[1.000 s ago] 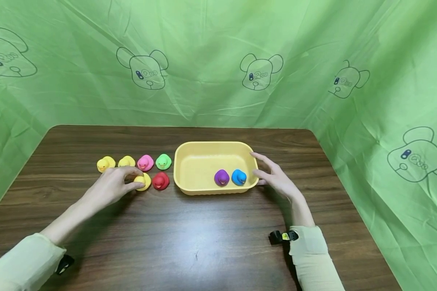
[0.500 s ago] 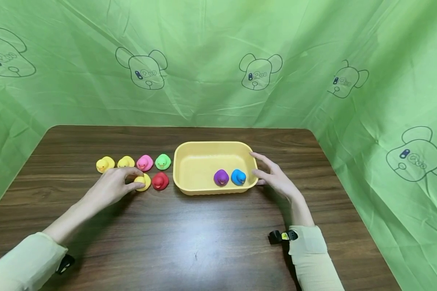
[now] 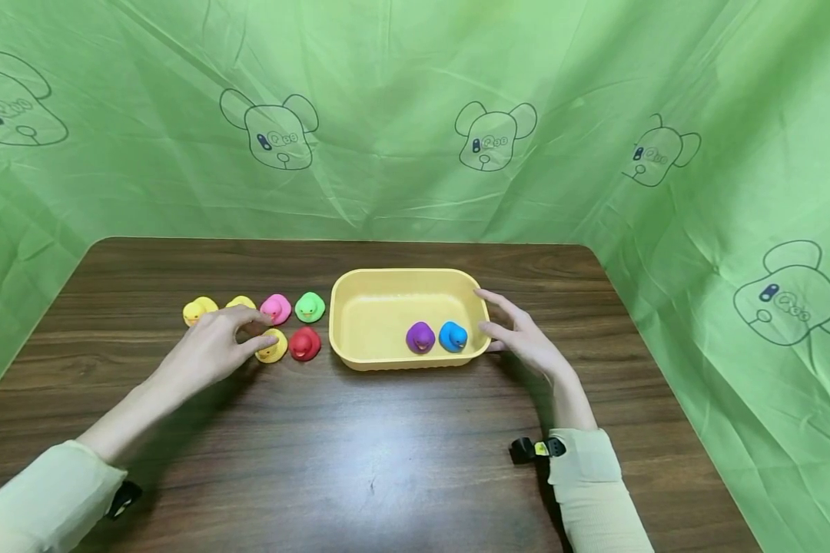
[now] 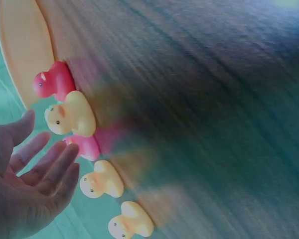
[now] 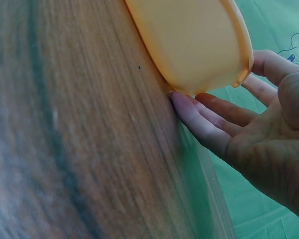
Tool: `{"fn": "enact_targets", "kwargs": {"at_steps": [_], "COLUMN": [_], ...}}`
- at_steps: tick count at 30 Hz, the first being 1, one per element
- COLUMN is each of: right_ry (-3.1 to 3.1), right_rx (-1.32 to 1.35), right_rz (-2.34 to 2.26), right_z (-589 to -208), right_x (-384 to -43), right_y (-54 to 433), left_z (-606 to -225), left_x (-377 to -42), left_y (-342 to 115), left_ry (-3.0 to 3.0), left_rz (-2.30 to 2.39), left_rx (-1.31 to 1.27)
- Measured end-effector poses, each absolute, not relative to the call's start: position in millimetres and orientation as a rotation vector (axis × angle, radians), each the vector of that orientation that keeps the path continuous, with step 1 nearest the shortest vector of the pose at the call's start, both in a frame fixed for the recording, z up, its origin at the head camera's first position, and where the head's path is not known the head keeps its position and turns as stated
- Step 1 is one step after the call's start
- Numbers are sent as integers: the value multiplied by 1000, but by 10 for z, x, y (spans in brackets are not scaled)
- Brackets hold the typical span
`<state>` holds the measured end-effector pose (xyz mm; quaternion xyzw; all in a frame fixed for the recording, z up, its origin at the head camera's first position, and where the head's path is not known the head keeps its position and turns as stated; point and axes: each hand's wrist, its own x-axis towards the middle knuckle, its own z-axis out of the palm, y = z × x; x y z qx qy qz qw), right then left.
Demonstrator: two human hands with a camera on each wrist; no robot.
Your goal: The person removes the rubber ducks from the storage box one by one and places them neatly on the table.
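Observation:
My left hand (image 3: 214,338) reaches over the group of rubber ducks, its thumb tip beside the front yellow duck (image 3: 272,347). In the left wrist view, thumb and fingers are spread, with a gap to that yellow duck (image 4: 72,114). A red duck (image 3: 305,344) sits right of it. My right hand (image 3: 526,338) touches the right end of a yellow plastic basket (image 3: 366,362), fingers extended. Its thumb is at the rim and its fingertips are low on the outer wall (image 5: 199,50). Inside the basket are a purple duck (image 3: 420,338) and a blue duck (image 3: 453,336).
Behind the front ducks stand a yellow duck (image 3: 199,309), another yellow one (image 3: 240,302) partly hidden by my hand, a pink duck (image 3: 276,308) and a green duck (image 3: 310,307). The wooden table (image 3: 360,461) ends at a green curtain (image 3: 387,153).
My left hand held the front yellow duck between thumb and fingers; its fingers have now lifted and spread off it. The duck stays in place. My right hand and the basket have not moved.

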<state>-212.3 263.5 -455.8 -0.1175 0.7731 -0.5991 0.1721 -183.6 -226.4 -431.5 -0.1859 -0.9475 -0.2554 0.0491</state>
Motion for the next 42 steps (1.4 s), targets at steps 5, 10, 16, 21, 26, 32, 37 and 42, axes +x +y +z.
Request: {"fn": "enact_targets", "kwargs": {"at_steps": [5, 10, 16, 21, 26, 32, 37, 42], "right_ry": [2191, 2195, 2193, 2194, 2203, 2195, 2197, 2206], "right_rx": [-315, -314, -314, -316, -314, -312, -307, -308], "right_rz": [-1703, -1691, -1695, -1689, -1680, -1685, -1686, -1685], "right_z": [-4556, -4565, -4556, -4554, -4552, -4545, -4549, -4566], "right_x": [-2121, -2120, -2114, -2117, -2115, -2115, -2120, -2120], "right_y": [2631, 2631, 2624, 2624, 2624, 2615, 2616, 2628], "left_z": [-4249, -4213, -4209, -4236, -4236, -4213, -4258, -4274], "left_x": [-1830, -1829, -1840, -1852, -1883, -1921, -1961, -2013], "left_y": [-2120, -1939, -1753, -1582, -1375, -1147, -965, -750], "left_ry": [-2797, -2761, -2756, -2713, -2694, -2743, -2736, -2740], "left_rz": [-763, -831, -889, -939, -983, -1019, -1066, -1060], "left_rx": [-542, -553, -546, -593, -677, -704, -744, -797]}}
